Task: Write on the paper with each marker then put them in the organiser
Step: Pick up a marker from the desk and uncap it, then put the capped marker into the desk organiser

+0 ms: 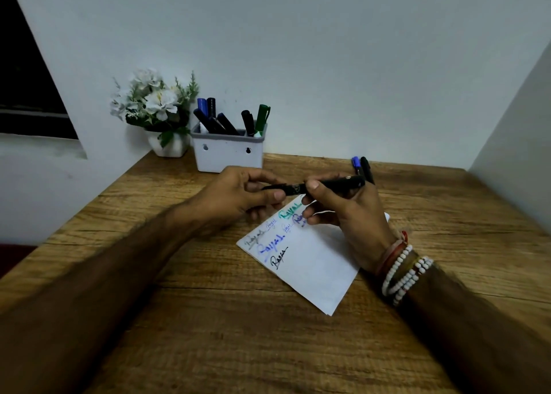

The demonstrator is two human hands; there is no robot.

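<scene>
A black marker lies level between both hands above the far end of the white paper. My left hand pinches its left end, which looks like the cap. My right hand grips the barrel. The paper carries several scribbled words in black, blue and green. At the back stands the white organiser, with several black and blue markers and a green one upright in it. Two more markers, one blue and one black, lie on the table behind my right hand.
A white pot of white artificial flowers stands left of the organiser against the wall. The wooden table ends at the wall behind, and a second wall closes off its right side. Bead bracelets circle my right wrist.
</scene>
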